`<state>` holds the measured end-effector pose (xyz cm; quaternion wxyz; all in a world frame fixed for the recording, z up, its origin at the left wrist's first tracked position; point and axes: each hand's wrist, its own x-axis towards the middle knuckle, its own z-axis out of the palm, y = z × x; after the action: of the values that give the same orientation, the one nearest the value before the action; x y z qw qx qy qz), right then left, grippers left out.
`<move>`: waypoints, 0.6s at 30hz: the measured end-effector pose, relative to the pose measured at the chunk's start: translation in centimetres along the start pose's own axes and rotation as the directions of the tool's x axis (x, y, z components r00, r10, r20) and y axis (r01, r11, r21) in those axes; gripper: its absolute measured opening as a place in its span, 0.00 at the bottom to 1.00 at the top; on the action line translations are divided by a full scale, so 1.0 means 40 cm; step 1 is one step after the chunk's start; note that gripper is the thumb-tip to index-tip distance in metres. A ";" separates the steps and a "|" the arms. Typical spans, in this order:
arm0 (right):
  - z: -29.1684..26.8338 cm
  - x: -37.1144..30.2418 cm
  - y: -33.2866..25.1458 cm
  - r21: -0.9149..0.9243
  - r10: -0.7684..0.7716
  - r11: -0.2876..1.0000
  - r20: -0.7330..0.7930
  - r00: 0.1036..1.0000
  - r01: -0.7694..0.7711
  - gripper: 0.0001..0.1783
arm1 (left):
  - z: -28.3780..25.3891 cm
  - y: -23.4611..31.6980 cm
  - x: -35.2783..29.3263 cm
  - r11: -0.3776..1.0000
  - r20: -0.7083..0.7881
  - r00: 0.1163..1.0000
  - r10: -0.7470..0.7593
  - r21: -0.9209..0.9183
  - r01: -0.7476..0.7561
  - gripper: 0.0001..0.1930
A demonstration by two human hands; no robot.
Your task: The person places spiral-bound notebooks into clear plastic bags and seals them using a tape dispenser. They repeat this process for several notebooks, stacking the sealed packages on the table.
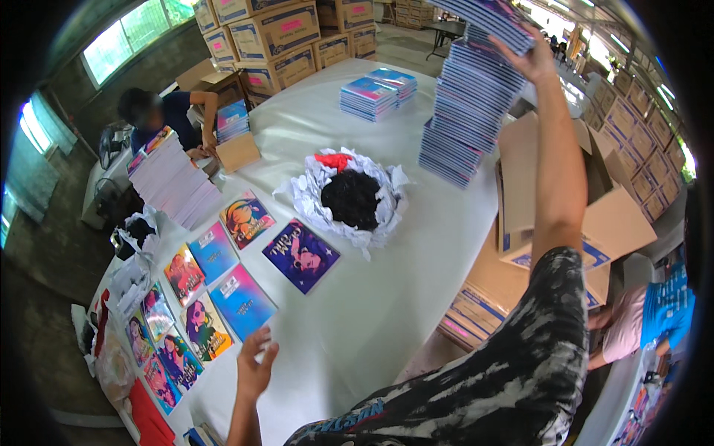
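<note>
My right arm reaches far forward to a tall, leaning stack of thin notebooks with blue edges. Up there my right hand grips a batch of notebooks at the top of that stack, its thumb along the near side. Over the near part of the table, my left hand is open and holds nothing, fingers slightly bent. Closest to it lies a blue-pink notebook. Several notebooks with colourful illustrated covers lie in rows to its left, and a dark purple one is further up.
Crumpled white paper rings a black bundle mid-table. Beyond are short notebook piles. A co-worker sits at the far left behind a tall stack. Open cartons stand right of the table.
</note>
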<state>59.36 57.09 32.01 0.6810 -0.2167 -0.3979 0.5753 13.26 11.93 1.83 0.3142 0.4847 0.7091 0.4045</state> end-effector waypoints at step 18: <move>-0.080 0.085 0.328 -0.720 -0.654 -0.694 0.643 0.398 0.024 0.29 | 0.033 -0.188 -0.059 0.939 -0.302 0.953 0.012 0.330 0.092 0.22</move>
<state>53.92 64.07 21.24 0.4349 -0.5103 -0.5441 -0.5044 11.88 8.54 -5.26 0.1228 0.4500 0.8174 0.3381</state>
